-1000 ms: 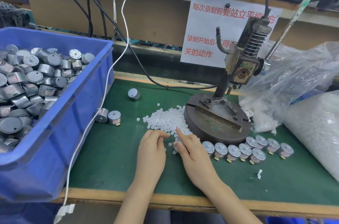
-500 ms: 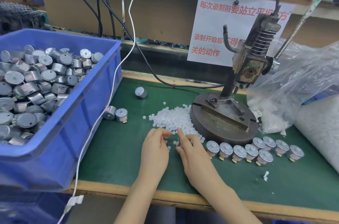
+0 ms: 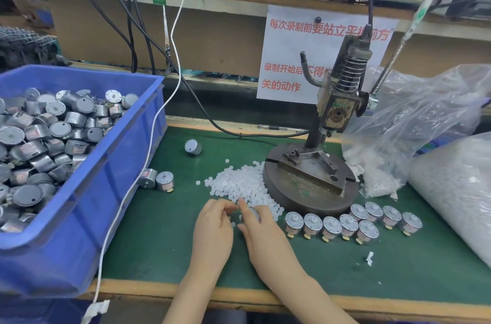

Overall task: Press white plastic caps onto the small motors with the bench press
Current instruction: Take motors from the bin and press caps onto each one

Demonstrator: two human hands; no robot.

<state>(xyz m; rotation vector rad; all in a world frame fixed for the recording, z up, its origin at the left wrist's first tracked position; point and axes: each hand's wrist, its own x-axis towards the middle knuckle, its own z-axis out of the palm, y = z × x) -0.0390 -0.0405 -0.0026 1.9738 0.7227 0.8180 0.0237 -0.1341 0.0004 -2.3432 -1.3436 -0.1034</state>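
- Right now both hands meet at lower centre of the frame, on the near edge of the pile of white caps [image 3: 240,185], which spreads across the green mat [image 3: 164,238] up to the round base of the bench press [image 3: 308,188].
- Left hand [image 3: 212,233]: fingers curled together, thumb and forefinger closed at their tips as if pinching a cap; the cap itself is too small and too hidden to confirm.
- Right hand [image 3: 261,233]: forefinger stretched toward the pile, the other fingers wrapped round a small motor [image 3: 253,213], of which only a grey sliver shows between the fingers. Its flat face seems to point up and left toward the left fingertips; its axis cannot be judged more exactly.
- Key relation: the left fingertips sit just left of the held motor, almost touching, so the cap would have to travel a short way rightward to seat on the motor.
- After that the press lies up and right of the hands, with its base plate just beyond the pile; the right hand is the nearer one to it.
- A row of motors [image 3: 353,222] stands along the base's near rim, right of the hands, each with a light hub on top.
- More motors fill the blue bin [image 3: 127,164] at left; three loose motors [image 3: 156,179] lie on the mat beside it.
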